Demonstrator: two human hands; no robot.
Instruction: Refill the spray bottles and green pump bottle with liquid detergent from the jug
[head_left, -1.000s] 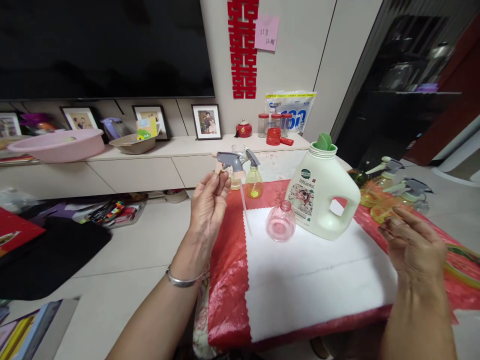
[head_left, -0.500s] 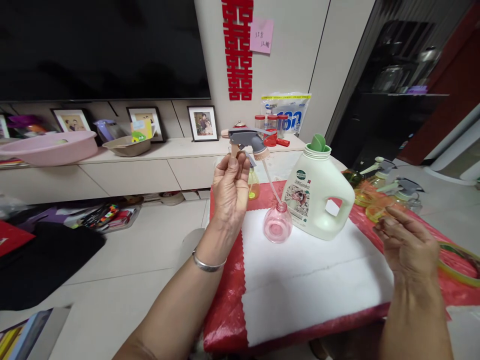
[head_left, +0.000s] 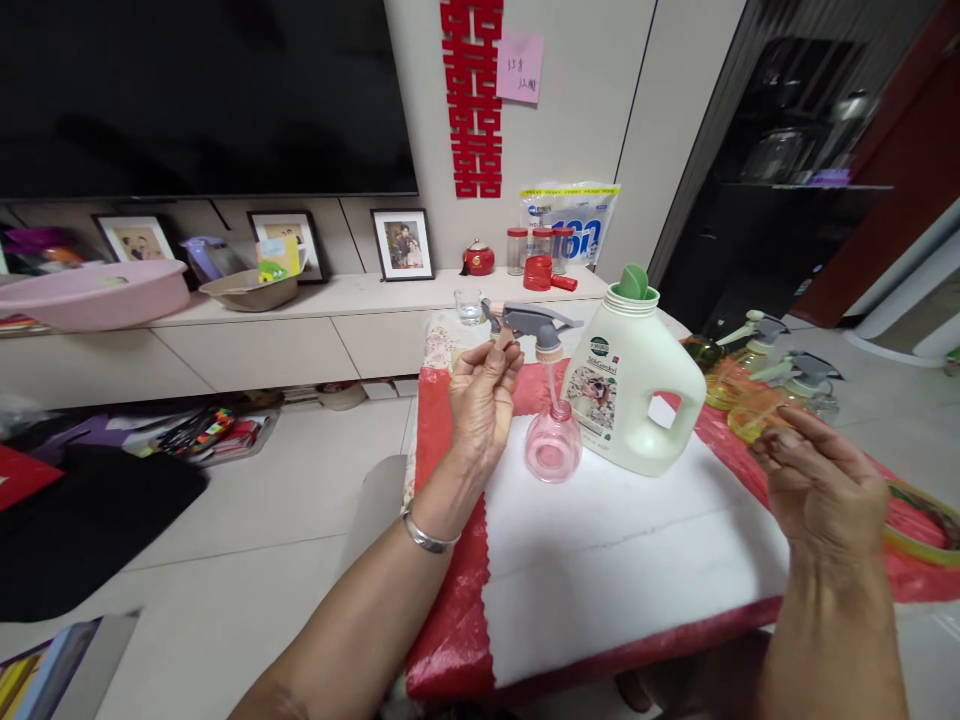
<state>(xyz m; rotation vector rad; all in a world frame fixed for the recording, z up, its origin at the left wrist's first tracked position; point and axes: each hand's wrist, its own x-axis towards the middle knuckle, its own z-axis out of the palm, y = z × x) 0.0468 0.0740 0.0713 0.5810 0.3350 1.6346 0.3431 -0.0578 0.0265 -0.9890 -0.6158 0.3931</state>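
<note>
My left hand [head_left: 484,405] grips the trigger of a grey and peach spray head [head_left: 529,322] from below. The thin tube of the spray head runs down into the neck of a small pink see-through bottle [head_left: 553,450], while its collar stays above the neck. That bottle stands on a white cloth [head_left: 622,580]. Right behind it is a large pale green jug [head_left: 637,390] with a green piece in its mouth. My right hand [head_left: 825,490] is raised over the table's right side, fingertips pressed together; whatever they may hold is hidden.
Several spray bottles [head_left: 757,400] stand at the table's right on a red cover [head_left: 450,640]. A yellow-green ring [head_left: 926,530] lies beside my right wrist. Behind, a small glass [head_left: 468,306] stands on the table, and a low cabinet [head_left: 412,340] carries frames and jars.
My left hand has brought the spray head down and to the right, so its tube goes deeper into the pink bottle. My right hand has hardly moved.
</note>
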